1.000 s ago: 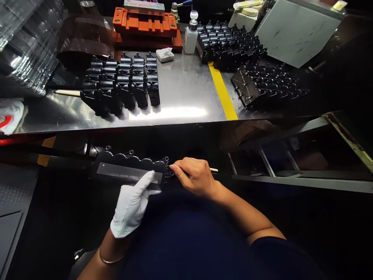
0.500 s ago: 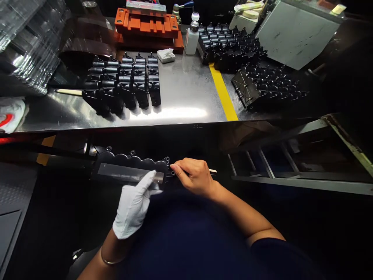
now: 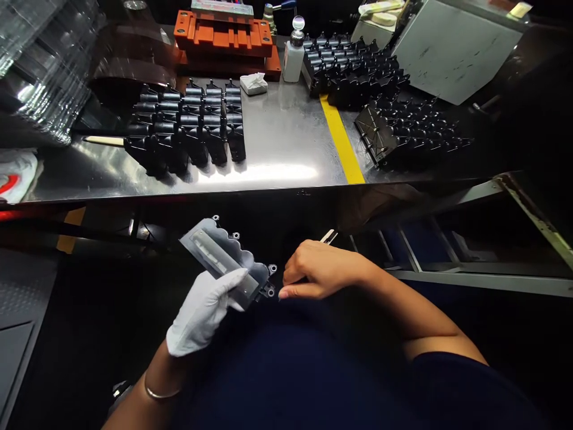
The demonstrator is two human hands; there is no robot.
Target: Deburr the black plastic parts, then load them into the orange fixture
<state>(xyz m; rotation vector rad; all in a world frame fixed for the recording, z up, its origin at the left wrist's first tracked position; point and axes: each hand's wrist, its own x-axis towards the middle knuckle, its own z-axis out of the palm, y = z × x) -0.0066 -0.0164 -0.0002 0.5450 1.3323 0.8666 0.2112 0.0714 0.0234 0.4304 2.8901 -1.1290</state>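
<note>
Two hands of yours are in view, and your gloved left grip [image 3: 199,313] is closed on one black scalloped part [image 3: 224,251], thumb across its flat face and fingers curling underneath. You hold the part in front of you, below the front edge of the tabletop [image 3: 277,137]. Its long axis slants from the far left down to the near right; the scalloped, lugged edge points away and to the right, and the flat face is turned up toward you. Your left grip has it close to its near right end, so most of its length reaches beyond your thumb.

Your bare right grip [image 3: 320,272] is closed around a thin tool [image 3: 330,237], whose pale end sticks out behind the knuckles. Your right fingertips are just beside the lugs at the part's near end, apart from them.

On the tabletop, a small bottle [image 3: 293,60] stands upright with a round clear top; you can't tell what it holds. Rows of similar black parts [image 3: 190,122] sit to the left, beside a clear plastic stack [image 3: 40,71] whose contents are unclear.
</note>
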